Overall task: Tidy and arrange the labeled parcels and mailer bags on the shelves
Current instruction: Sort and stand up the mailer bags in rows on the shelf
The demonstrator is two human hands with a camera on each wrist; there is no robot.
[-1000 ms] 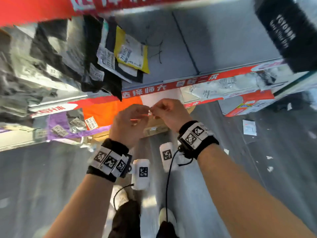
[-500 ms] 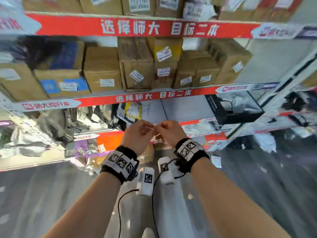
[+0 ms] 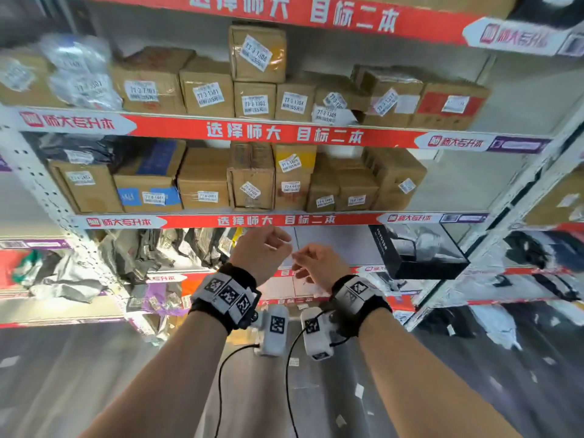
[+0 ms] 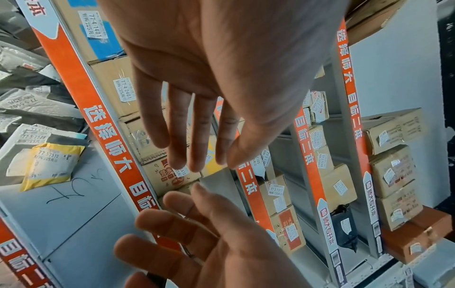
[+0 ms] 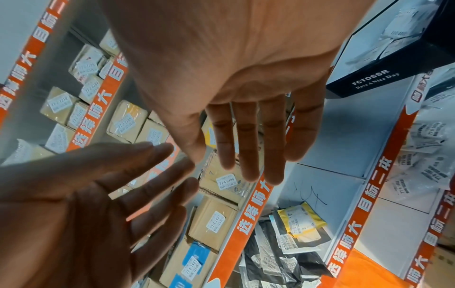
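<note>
Head: our left hand (image 3: 259,251) and right hand (image 3: 319,263) hover empty below the cardboard parcels (image 3: 252,178), well apart from them; stiff boxes, probably light, so we'd grip the sides. Left wrist: fingers (image 4: 160,124) spread. Right wrist: fingers (image 5: 248,144) straight; soft, slippery mailer bags (image 5: 278,253) below.

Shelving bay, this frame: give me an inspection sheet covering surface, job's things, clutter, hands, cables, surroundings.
Surface: grey metal shelves with red banner edge strips.
Job's things: labelled brown cardboard parcels fill two shelves; grey and black mailer bags heaped below; yellow padded mailer; black printed box.
Clutter: white paper scraps on the floor.
Hands: left hand and right hand both empty, fingers straight.
Cables: black cables hang from the wrist cameras.
Surroundings: grey floor.
</note>
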